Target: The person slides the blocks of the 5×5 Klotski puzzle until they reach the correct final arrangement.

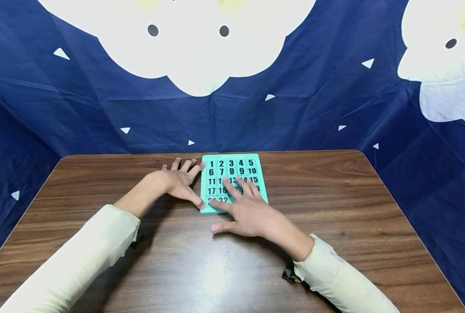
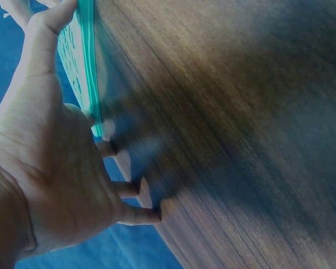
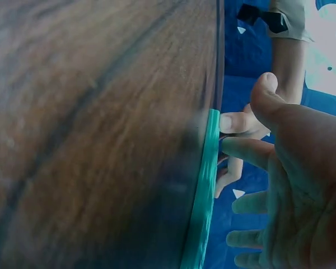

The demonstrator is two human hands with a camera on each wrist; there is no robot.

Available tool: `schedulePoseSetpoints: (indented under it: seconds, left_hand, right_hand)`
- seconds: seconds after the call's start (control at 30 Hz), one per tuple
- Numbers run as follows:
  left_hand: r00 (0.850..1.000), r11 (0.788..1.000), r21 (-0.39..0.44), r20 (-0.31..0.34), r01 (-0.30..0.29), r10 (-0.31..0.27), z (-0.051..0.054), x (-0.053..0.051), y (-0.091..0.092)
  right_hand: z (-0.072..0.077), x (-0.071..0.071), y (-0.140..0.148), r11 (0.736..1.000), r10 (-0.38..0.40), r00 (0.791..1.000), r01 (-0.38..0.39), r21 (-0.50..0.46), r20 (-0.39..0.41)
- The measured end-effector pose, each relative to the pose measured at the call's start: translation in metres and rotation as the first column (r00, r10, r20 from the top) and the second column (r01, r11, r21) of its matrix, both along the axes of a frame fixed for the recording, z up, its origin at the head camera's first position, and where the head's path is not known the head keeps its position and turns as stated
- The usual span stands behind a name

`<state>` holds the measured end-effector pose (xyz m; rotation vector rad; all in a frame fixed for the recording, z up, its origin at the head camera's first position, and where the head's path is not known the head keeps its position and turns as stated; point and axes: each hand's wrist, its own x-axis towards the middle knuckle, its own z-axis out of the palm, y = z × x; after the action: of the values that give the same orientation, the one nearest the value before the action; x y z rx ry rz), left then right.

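Note:
A turquoise number board (image 1: pixel 213 171) with rows of black numerals, which looks like a sliding number puzzle, lies flat near the far edge of the table. At its left side is my left hand (image 1: pixel 177 182), fingers spread, with thumb and index fingertip against the board's left border. My right hand (image 1: pixel 250 215) reaches over the lower right part, its fingers extended and hiding several numerals. Its index fingertip is over the bottom row near the left; the thumb lies off the near edge. Whether those right fingertips touch the tiles I cannot tell. Side-on, the right wrist view shows the board's edge (image 3: pixel 204 185).
The board rests on a brown wood-grain table (image 1: pixel 314 187) with rounded far corners. Behind and beside it hangs a dark blue cloth (image 1: pixel 314 113) with white cloud shapes and small triangles. A bright light reflection (image 1: pixel 214 274) shows on the near tabletop.

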<state>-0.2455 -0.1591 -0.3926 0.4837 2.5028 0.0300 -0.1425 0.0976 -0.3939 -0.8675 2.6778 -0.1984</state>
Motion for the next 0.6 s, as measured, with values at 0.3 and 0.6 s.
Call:
schedulePoseSetpoints:
  seconds: [0.3, 0.6]
  left_hand:
    - [1.0, 1.0, 0.01, -0.002, -0.004, 0.004, 0.0, 0.002, 0.0]
    - [1.0, 1.0, 0.003, -0.001, 0.0, 0.0, 0.0, 0.002, 0.0]
  right_hand:
    - [0.003, -0.002, 0.016, 0.999, -0.038, 0.999, 0.039, 0.024, -0.019]
    - [0.008, -0.002, 0.008, 1.0, -0.012, 0.999, 0.013, 0.017, -0.051]
